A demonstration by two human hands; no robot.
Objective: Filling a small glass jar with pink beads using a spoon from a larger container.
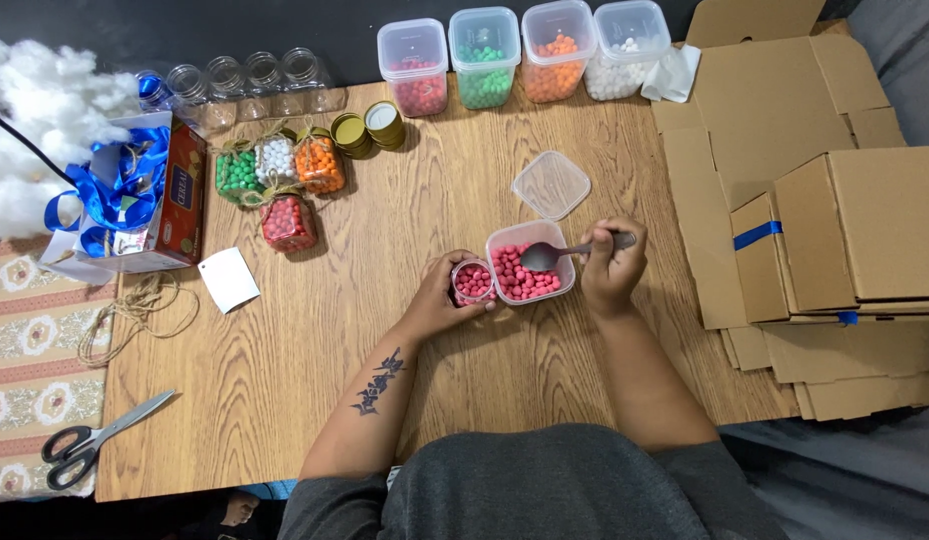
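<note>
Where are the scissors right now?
In the head view, the scissors lie at the near left corner of the wooden table, handles hanging over its edge, below the loose twine and far from both hands.

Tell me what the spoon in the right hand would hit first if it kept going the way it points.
The right hand aims the spoon leftward over the tub of pink beads. Going straight on, it would probably meet the small jar in the left hand; height is unclear.
</note>
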